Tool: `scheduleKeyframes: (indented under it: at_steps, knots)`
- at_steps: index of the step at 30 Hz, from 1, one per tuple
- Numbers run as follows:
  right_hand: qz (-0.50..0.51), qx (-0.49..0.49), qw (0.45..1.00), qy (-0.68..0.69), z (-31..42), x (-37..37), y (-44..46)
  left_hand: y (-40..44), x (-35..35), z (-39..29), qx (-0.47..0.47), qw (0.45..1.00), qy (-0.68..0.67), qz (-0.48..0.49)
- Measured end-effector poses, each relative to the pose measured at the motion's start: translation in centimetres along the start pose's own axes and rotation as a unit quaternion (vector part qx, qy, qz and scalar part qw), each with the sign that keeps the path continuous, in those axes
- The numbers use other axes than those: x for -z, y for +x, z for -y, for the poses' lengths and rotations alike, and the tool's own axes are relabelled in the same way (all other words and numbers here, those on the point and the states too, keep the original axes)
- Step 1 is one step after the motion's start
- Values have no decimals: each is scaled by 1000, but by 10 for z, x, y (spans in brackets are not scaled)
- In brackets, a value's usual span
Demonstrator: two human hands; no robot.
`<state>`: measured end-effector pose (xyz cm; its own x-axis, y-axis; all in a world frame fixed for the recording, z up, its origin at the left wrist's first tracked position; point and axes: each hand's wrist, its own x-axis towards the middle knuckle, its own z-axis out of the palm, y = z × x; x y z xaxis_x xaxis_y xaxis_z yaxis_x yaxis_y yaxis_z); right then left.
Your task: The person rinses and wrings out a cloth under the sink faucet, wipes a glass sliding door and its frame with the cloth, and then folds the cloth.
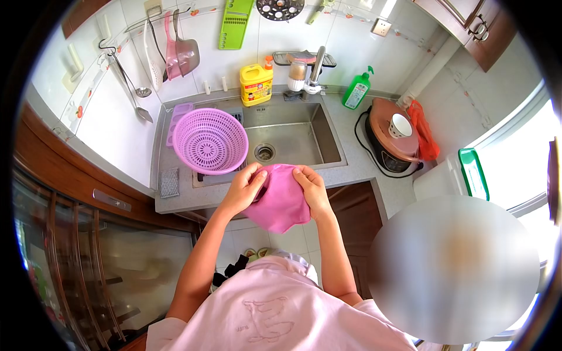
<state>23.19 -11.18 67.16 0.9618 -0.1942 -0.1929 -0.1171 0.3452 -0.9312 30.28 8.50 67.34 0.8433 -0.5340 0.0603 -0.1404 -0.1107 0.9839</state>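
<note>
Between my two hands hangs a pink cloth item [278,202], in front of the sink's near edge. My left hand [243,190] is closed on its upper left side, thumb on top. A dark gap, perhaps an opening, shows in the fabric beside that thumb. Its upper right corner is pinched in my right hand [313,190]. The exact kind of cloth item cannot be made out. Just beyond my left hand, a purple plastic colander [190,140] rests over the left part of the steel sink [319,126].
A yellow jug [256,85] and the faucet [317,67] stand behind the sink. To the right are a green pump bottle [356,90] and a brown-lidded cooker [383,123] bearing a white cup [400,126]. A grey scrubbing pad [169,182] lies front left. Utensils hang on the wall.
</note>
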Motion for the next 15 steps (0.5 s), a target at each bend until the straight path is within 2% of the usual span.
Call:
scheduleKeyframes:
  at_steps: [2, 5, 8, 12, 15]
  knots:
    - [-11, 5, 999, -34, 2, 0, -1, 0, -2, -1, 1, 998, -57, -17]
    - [25, 56, 988, -139, -5, 11, 2, 4, 0, 17, 27, 989, -130, -69]
    - [37, 27, 983, -179, -7, 9, -3, 6, -1, 12, 42, 973, -204, -95]
    - [104, -113, 973, -174, -5, -4, -17, 7, -4, 19, 63, 953, -275, -113]
    - [131, -77, 967, -204, -28, -12, -17, 9, -11, 21, 51, 942, -298, -147]
